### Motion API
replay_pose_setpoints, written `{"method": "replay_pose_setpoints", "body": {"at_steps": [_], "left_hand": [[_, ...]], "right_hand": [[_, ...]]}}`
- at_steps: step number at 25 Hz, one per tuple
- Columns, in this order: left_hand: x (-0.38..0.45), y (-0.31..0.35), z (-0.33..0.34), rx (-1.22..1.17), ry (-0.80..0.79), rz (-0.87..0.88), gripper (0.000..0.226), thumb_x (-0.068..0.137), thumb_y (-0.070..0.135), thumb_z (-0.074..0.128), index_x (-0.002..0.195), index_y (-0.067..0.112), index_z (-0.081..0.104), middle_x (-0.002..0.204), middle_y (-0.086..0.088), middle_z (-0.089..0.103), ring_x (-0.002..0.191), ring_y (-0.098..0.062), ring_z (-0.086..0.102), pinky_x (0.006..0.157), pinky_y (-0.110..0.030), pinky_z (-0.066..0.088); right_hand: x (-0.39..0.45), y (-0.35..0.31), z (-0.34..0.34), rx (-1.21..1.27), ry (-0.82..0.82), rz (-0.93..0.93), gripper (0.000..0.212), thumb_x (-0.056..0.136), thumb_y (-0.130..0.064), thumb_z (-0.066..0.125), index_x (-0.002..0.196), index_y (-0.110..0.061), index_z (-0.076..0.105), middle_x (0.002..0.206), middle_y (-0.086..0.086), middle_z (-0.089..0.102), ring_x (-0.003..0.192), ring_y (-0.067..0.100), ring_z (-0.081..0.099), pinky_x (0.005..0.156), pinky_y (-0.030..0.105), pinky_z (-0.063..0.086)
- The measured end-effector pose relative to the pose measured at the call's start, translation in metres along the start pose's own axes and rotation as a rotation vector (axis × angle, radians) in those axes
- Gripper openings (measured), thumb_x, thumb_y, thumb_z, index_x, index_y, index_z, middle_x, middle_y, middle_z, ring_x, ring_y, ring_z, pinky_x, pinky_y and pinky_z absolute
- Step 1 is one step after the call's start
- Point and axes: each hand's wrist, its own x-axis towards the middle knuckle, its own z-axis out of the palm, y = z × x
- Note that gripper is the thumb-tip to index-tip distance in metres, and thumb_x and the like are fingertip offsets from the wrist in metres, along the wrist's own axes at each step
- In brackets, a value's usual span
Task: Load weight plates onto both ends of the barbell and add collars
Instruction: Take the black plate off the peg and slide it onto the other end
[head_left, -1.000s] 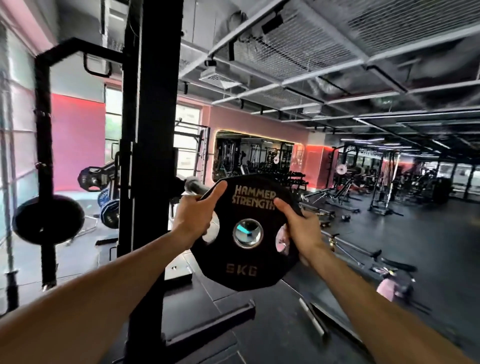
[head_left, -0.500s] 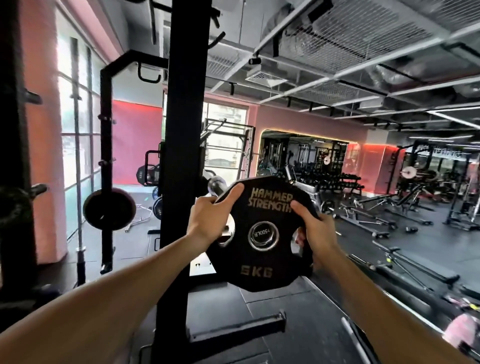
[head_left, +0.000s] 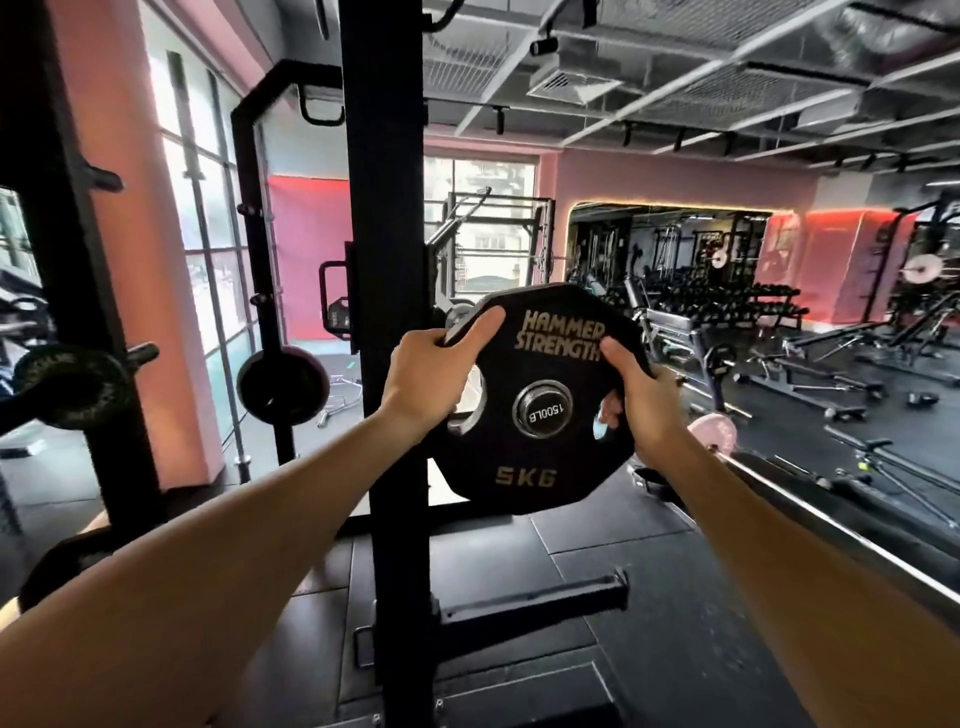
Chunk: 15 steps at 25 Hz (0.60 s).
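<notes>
- Weight plate (head_left: 540, 400) sits upright between both hands, its centre hole on the barbell end (head_left: 543, 413).
- Left hand (head_left: 434, 382) and right hand (head_left: 644, 395) each hold its edge, grip through the side cutouts.

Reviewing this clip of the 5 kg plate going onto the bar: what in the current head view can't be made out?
- Steel barbell sleeve behind its end cap: hidden by the black 5KG Hammer Strength plate, so how far on the plate sits is unclear.
- Fingers of the left hand and right hand: mostly behind the plate.
- Barbell's far end: blocked by the black rack upright.
- Collars: none identifiable.
- Background dumbbell rack: too small to read.
</notes>
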Motion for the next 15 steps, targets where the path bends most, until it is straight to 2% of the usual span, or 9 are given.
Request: {"method": "replay_pose_setpoints", "body": {"at_steps": [2, 4, 6, 8, 10, 11, 13, 15], "left_hand": [[0.004, -0.003, -0.001, 0.020, 0.004, -0.001, 0.097, 0.052, 0.095, 0.062, 0.056, 0.000, 0.047, 0.046, -0.013, 0.048, 0.040, -0.026, 0.048, 0.053, -0.038, 0.048], [0.008, -0.009, -0.001, 0.030, -0.003, 0.006, 0.089, 0.055, 0.093, 0.063, 0.052, 0.005, 0.051, 0.045, -0.013, 0.054, 0.040, -0.027, 0.055, 0.054, -0.037, 0.051], [0.013, -0.016, 0.001, 0.002, 0.022, 0.006, 0.078, 0.060, 0.088, 0.066, 0.052, 0.012, 0.053, 0.048, -0.012, 0.052, 0.041, -0.026, 0.053, 0.051, -0.035, 0.048], [0.017, -0.025, 0.004, -0.047, 0.048, 0.004, 0.076, 0.065, 0.080, 0.069, 0.058, 0.006, 0.053, 0.053, -0.015, 0.048, 0.042, -0.026, 0.047, 0.046, -0.034, 0.043], [0.021, -0.034, 0.005, -0.095, 0.056, -0.010, 0.079, 0.065, 0.075, 0.072, 0.064, -0.002, 0.053, 0.054, -0.016, 0.046, 0.042, -0.026, 0.044, 0.044, -0.032, 0.040], [0.024, -0.037, 0.005, -0.108, 0.050, -0.019, 0.076, 0.065, 0.072, 0.075, 0.064, -0.001, 0.055, 0.053, -0.015, 0.045, 0.041, -0.025, 0.043, 0.044, -0.032, 0.039], [0.030, -0.044, 0.005, -0.114, 0.037, -0.024, 0.057, 0.065, 0.068, 0.078, 0.056, 0.015, 0.059, 0.048, -0.008, 0.046, 0.039, -0.023, 0.043, 0.043, -0.031, 0.039], [0.037, -0.048, 0.006, -0.107, 0.032, -0.014, 0.049, 0.066, 0.066, 0.079, 0.050, 0.024, 0.059, 0.046, -0.004, 0.047, 0.038, -0.021, 0.043, 0.042, -0.030, 0.039]], "right_hand": [[0.004, 0.002, 0.001, -0.015, -0.015, -0.009, 0.057, 0.062, -0.066, 0.078, 0.048, -0.014, 0.057, 0.041, 0.009, 0.048, 0.032, 0.021, 0.042, 0.037, 0.024, 0.038], [0.010, 0.003, 0.002, -0.046, -0.041, -0.029, 0.059, 0.064, -0.067, 0.076, 0.042, -0.017, 0.055, 0.040, 0.009, 0.048, 0.032, 0.022, 0.043, 0.038, 0.024, 0.039], [0.017, 0.000, 0.004, -0.096, -0.074, -0.035, 0.059, 0.064, -0.069, 0.074, 0.042, -0.018, 0.054, 0.041, 0.008, 0.049, 0.034, 0.022, 0.046, 0.040, 0.024, 0.043], [0.026, -0.004, 0.005, -0.149, -0.104, -0.035, 0.056, 0.064, -0.070, 0.074, 0.044, -0.020, 0.056, 0.042, 0.006, 0.052, 0.036, 0.019, 0.050, 0.041, 0.023, 0.046], [0.035, -0.007, 0.006, -0.193, -0.147, -0.023, 0.053, 0.065, -0.069, 0.075, 0.055, -0.019, 0.060, 0.047, 0.004, 0.055, 0.041, 0.017, 0.054, 0.046, 0.025, 0.050], [0.041, -0.006, 0.007, -0.209, -0.163, -0.017, 0.053, 0.065, -0.069, 0.076, 0.061, -0.018, 0.061, 0.050, 0.004, 0.057, 0.044, 0.017, 0.056, 0.049, 0.026, 0.051], [0.050, -0.003, 0.009, -0.221, -0.184, -0.006, 0.053, 0.065, -0.068, 0.077, 0.069, -0.017, 0.062, 0.055, 0.004, 0.058, 0.047, 0.018, 0.057, 0.053, 0.029, 0.052], [0.058, 0.000, 0.012, -0.216, -0.195, 0.005, 0.056, 0.064, -0.069, 0.078, 0.074, -0.016, 0.063, 0.057, 0.003, 0.059, 0.048, 0.018, 0.057, 0.056, 0.031, 0.053]]}}
